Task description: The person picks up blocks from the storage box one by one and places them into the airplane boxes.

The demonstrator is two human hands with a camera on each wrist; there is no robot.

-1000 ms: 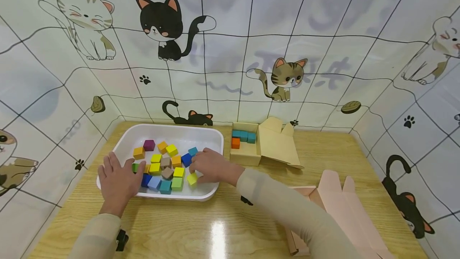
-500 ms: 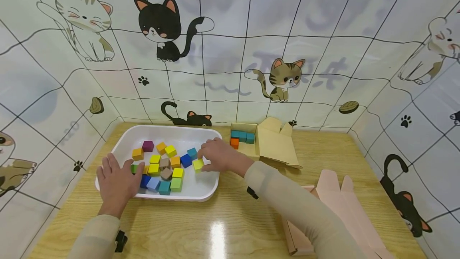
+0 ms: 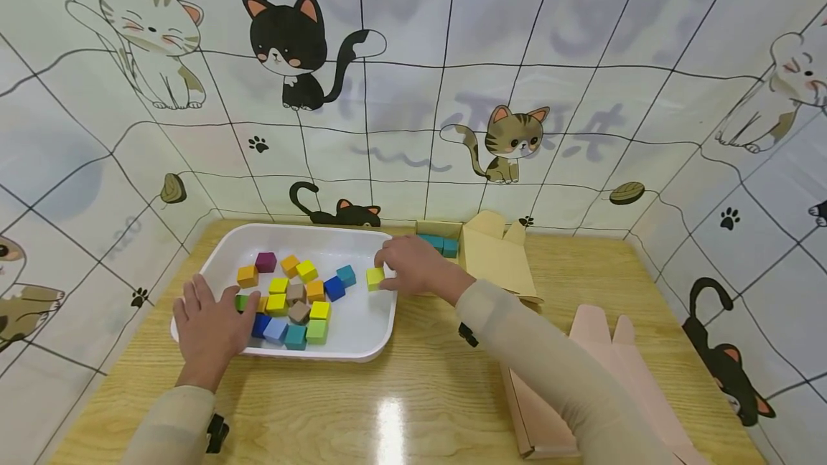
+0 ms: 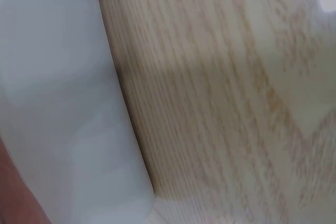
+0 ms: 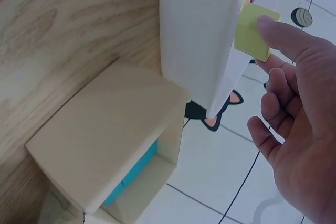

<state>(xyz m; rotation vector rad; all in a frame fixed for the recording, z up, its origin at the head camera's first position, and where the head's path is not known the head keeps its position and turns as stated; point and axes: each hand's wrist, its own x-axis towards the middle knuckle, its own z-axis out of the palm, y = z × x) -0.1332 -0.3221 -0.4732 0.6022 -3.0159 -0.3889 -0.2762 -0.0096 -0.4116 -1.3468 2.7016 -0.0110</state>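
Note:
My right hand pinches a yellow-green cube between thumb and fingers, over the right rim of a white tray. Seen from the right wrist, the same cube is held under the thumb beside the tray's outer wall. The left hand rests over the tray's left front rim with its fingers spread. Loose cubes lie in the tray, among them a magenta cube and a blue cube. A green cube is partly hidden by the left hand.
Behind the right hand stands an open yellowish cardboard box with teal cubes inside; its front is partly hidden. A pinkish open box lies at front right, under the right forearm. Wood tabletop stretches before the tray.
From inside the tray, my right hand has lifted the yellow-green cube and carried it right and back to the rim, covering part of the yellowish box. The left hand stays put.

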